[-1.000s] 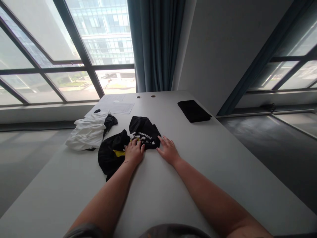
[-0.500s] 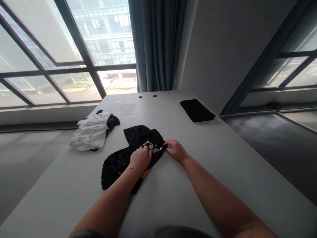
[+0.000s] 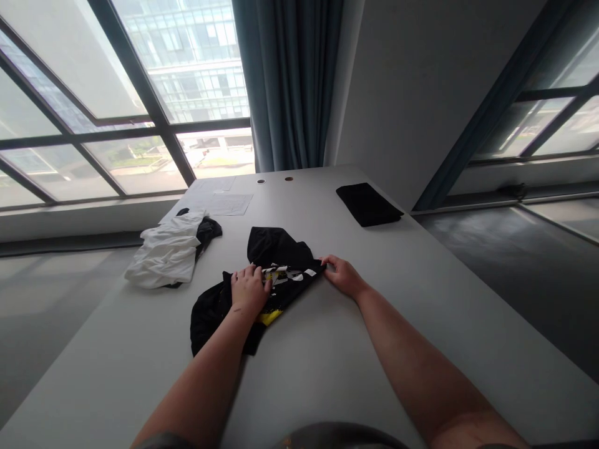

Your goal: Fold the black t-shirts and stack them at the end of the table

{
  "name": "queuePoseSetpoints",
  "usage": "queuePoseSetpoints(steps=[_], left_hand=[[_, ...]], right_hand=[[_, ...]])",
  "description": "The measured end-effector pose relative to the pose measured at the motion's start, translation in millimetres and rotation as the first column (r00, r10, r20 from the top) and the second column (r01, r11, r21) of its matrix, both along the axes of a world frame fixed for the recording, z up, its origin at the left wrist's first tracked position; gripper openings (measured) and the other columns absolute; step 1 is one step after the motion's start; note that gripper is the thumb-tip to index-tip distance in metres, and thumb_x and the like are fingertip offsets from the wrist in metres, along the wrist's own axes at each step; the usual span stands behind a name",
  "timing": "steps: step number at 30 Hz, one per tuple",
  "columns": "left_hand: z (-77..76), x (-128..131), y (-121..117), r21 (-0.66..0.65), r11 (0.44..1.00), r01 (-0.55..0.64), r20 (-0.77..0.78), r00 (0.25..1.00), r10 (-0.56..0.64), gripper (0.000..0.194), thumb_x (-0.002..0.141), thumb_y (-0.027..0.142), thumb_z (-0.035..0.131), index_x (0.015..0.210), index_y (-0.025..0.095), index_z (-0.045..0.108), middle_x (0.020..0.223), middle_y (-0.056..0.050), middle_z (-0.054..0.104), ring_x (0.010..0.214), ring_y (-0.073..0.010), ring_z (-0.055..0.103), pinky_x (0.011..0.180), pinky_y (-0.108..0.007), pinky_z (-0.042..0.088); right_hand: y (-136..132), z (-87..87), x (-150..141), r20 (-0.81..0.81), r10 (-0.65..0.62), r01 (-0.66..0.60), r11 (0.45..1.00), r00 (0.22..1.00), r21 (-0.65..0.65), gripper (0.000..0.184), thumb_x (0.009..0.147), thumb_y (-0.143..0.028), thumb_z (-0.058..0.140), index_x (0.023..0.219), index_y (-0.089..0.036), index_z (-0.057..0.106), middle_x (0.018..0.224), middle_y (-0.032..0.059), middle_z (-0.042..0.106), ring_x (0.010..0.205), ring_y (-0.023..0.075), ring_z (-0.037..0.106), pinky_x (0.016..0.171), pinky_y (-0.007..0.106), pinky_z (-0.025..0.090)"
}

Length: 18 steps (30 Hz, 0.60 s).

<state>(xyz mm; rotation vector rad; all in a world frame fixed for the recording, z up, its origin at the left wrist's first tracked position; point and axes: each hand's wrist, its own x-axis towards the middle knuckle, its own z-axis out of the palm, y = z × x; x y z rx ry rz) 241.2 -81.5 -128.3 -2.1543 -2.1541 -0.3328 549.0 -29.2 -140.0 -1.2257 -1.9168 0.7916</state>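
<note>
Covering part of black garment [image 3: 278, 246], left hand [image 3: 250, 290], print [image 3: 296, 275] unreadable

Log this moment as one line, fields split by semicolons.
left hand: on printed black garment; right hand: pinches its right-hand corner; white garment: crumpled, table's left side

The crumpled black cloth garment [image 3: 278, 246] looks matt; the bunched white cloth [image 3: 163, 249], wrinkled; the long white counter [image 3: 327, 362], smooth; the folded black rectangle [image 3: 369, 204], probably matt fabric.

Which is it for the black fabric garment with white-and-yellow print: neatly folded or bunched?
Bunched: the black garment lies crumpled with uneven edges, left hand on top, right hand pinching one edge.
</note>
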Motion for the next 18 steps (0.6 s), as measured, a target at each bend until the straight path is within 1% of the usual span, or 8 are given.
queuePoseSetpoints(steps=[2, 4, 6, 9, 10, 12, 15, 18], left_hand=[[-3.4, -5.1, 3.1, -0.034, 0.999, -0.019, -0.009, 1.000, 0.018, 0.047, 0.099, 0.043, 0.051, 0.137, 0.019, 0.064, 0.148, -0.018, 0.059, 0.135, -0.0369, 0.054, 0.119, -0.059, 0.027], [-7.0, -8.1, 5.6, -0.067, 0.997, -0.032, -0.028, 0.999, 0.031, 0.049, 0.101, 0.040, 0.046, 0.141, 0.016, 0.061, 0.153, -0.020, 0.055, 0.139, -0.0359, 0.052, 0.120, -0.059, 0.027], [-10.0, -9.2, 7.6, -0.087, 0.995, -0.041, -0.052, 0.998, 0.037, 0.051, 0.103, 0.039, 0.042, 0.145, 0.014, 0.059, 0.158, -0.020, 0.049, 0.144, -0.0351, 0.047, 0.121, -0.058, 0.027], [-11.1, -10.5, 9.8, -0.098, 0.993, -0.071, -0.079, 0.995, 0.063, 0.053, 0.104, 0.038, 0.039, 0.147, 0.013, 0.057, 0.160, -0.019, 0.046, 0.149, -0.0333, 0.042, 0.121, -0.056, 0.028], [-10.4, -11.7, 10.5, -0.094, 0.992, -0.090, -0.083, 0.993, 0.082, 0.053, 0.104, 0.037, 0.040, 0.147, 0.013, 0.057, 0.161, -0.019, 0.046, 0.150, -0.0328, 0.041, 0.122, -0.056, 0.028], [-7.8, -15.6, 11.7, -0.075, 0.989, -0.130, -0.081, 0.989, 0.124, 0.053, 0.103, 0.035, 0.041, 0.148, 0.013, 0.056, 0.160, -0.017, 0.048, 0.150, -0.0321, 0.040, 0.121, -0.055, 0.029], [-3.1, -23.3, 13.3, -0.047, 0.985, -0.164, -0.047, 0.986, 0.162, 0.053, 0.101, 0.031, 0.043, 0.151, 0.016, 0.054, 0.159, -0.014, 0.051, 0.148, -0.0320, 0.042, 0.120, -0.055, 0.031], [-0.1, -28.1, 13.6, -0.048, 0.987, -0.151, -0.002, 0.989, 0.151, 0.051, 0.103, 0.030, 0.042, 0.152, 0.026, 0.055, 0.155, -0.012, 0.055, 0.143, -0.0331, 0.049, 0.116, -0.055, 0.037]], right_hand=[[-1.5, 0.4, -1.2, -0.001, 0.004, -0.004, 1.000, 1.000, 0.013, 0.017, 0.086, -0.034, 0.059, 0.096, -0.023, 0.066, 0.102, 0.0043, 0.077, 0.099, 0.0234, 0.071, 0.096, 0.035, 0.052], [-2.0, 0.5, -2.3, -0.007, 0.010, -0.010, 1.000, 1.000, 0.021, 0.018, 0.086, -0.034, 0.057, 0.095, -0.022, 0.066, 0.092, 0.0026, 0.075, 0.088, 0.0218, 0.070, 0.088, 0.034, 0.054], [-1.3, -0.3, -3.0, -0.039, 0.009, -0.008, 0.999, 0.999, 0.034, 0.017, 0.086, -0.032, 0.055, 0.095, -0.022, 0.066, 0.091, 0.0026, 0.074, 0.088, 0.0212, 0.070, 0.087, 0.033, 0.053], [0.3, -2.3, -2.4, -0.112, -0.012, 0.020, 0.997, 0.994, 0.074, 0.015, 0.086, -0.031, 0.057, 0.096, -0.023, 0.065, 0.096, 0.0033, 0.074, 0.095, 0.0217, 0.070, 0.092, 0.035, 0.052], [0.4, -2.7, -2.0, -0.132, -0.020, 0.032, 0.995, 0.991, 0.090, 0.015, 0.087, -0.031, 0.059, 0.098, -0.023, 0.065, 0.096, 0.0033, 0.073, 0.095, 0.0216, 0.070, 0.092, 0.035, 0.052], [-1.1, -2.5, -1.5, -0.149, -0.031, 0.048, 0.993, 0.988, 0.112, 0.017, 0.088, -0.031, 0.059, 0.102, -0.023, 0.066, 0.092, 0.0021, 0.070, 0.088, 0.0202, 0.068, 0.086, 0.033, 0.052], [-7.2, 0.2, -3.1, -0.130, -0.013, 0.027, 0.994, 0.991, 0.104, 0.018, 0.091, -0.030, 0.057, 0.104, -0.023, 0.068, 0.080, -0.0009, 0.065, 0.073, 0.0168, 0.060, 0.071, 0.028, 0.047], [-13.4, 2.6, -8.2, -0.105, 0.027, -0.018, 0.997, 0.994, 0.079, 0.020, 0.092, -0.031, 0.057, 0.106, -0.023, 0.069, 0.075, -0.0026, 0.063, 0.063, 0.0146, 0.053, 0.061, 0.026, 0.041]])
